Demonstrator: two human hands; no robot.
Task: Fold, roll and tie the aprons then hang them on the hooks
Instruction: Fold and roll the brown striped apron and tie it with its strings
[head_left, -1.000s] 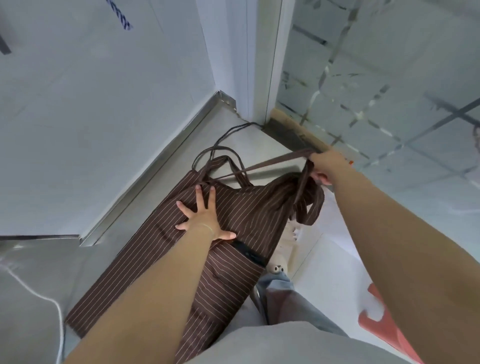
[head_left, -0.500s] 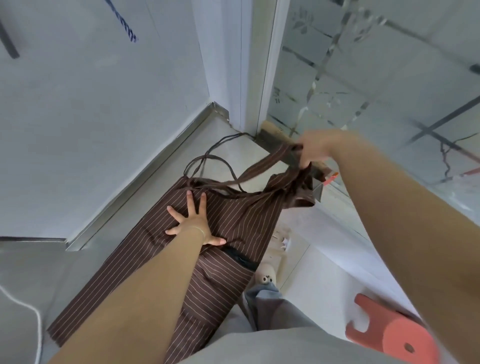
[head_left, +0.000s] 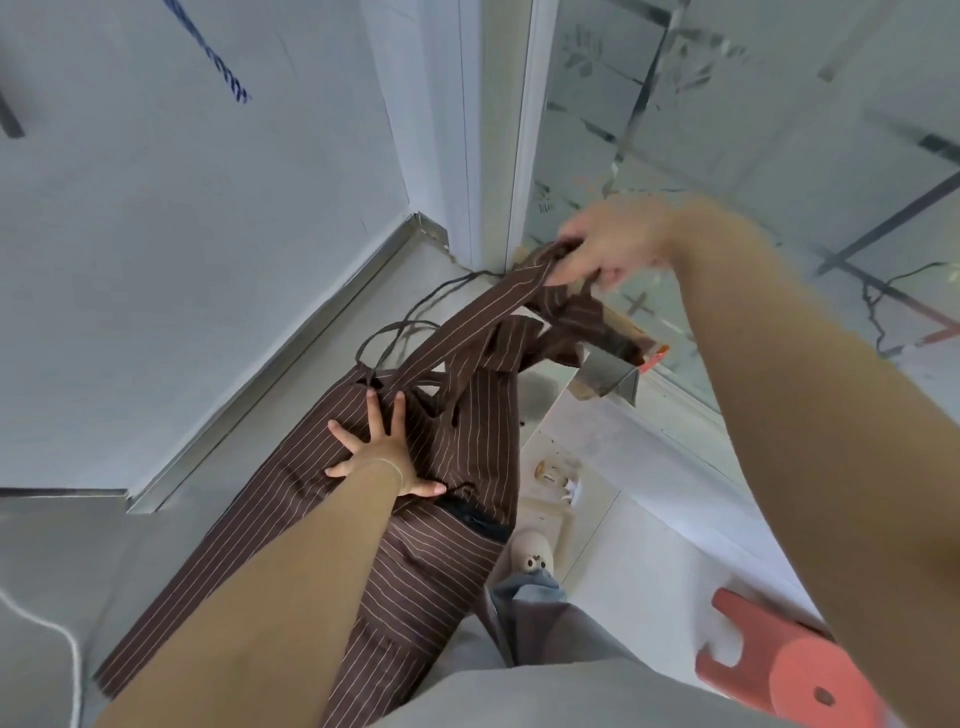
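A bunched striped strap (head_left: 498, 312) is pinched in the grip of the right hand (head_left: 602, 249), which is blurred, so the fingers are hard to make out. The strap is held raised above the brown pinstriped apron (head_left: 426, 561). The apron is spread on the grey bench (head_left: 291, 395) and pressed flat by the left hand (head_left: 382, 452), fingers splayed. The apron's near end is cut off by the forearm and grey clothing.

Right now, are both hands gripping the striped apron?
No: the left hand lies flat with fingers spread on the apron, and only the right hand grips a lifted part.
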